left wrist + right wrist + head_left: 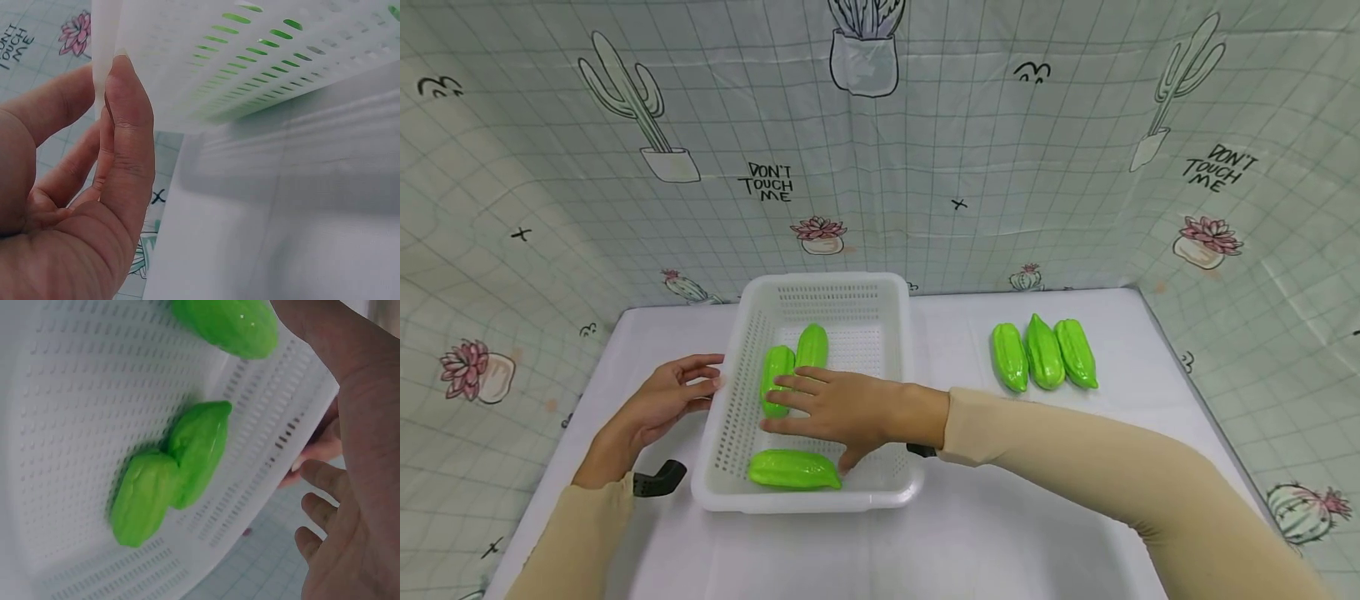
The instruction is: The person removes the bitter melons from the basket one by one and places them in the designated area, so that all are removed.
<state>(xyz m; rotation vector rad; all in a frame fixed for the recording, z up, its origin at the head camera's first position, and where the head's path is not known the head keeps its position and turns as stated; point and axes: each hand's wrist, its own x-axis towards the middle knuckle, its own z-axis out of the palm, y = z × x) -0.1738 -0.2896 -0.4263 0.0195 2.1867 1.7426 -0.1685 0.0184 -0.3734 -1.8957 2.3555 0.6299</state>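
A white perforated plastic basket (820, 502) stands on the table, holding three glossy green ridged vegetables. One vegetable (792, 469) lies crosswise at the near end; two others, a left one (777, 362) and a right one (812, 343), lie side by side farther back. My left hand (666, 400) pinches the basket's left rim between thumb and fingers, as the left wrist view shows up close. Above the basket is my right hand (842, 408), fingers spread and holding nothing. It partly covers the left vegetable of the pair in the head view.
Three more green vegetables (1045, 354) lie side by side on the table's right part. The white-covered table (1000, 533) is bordered at the back and sides by a grid-patterned curtain (925, 167) with cactus drawings.
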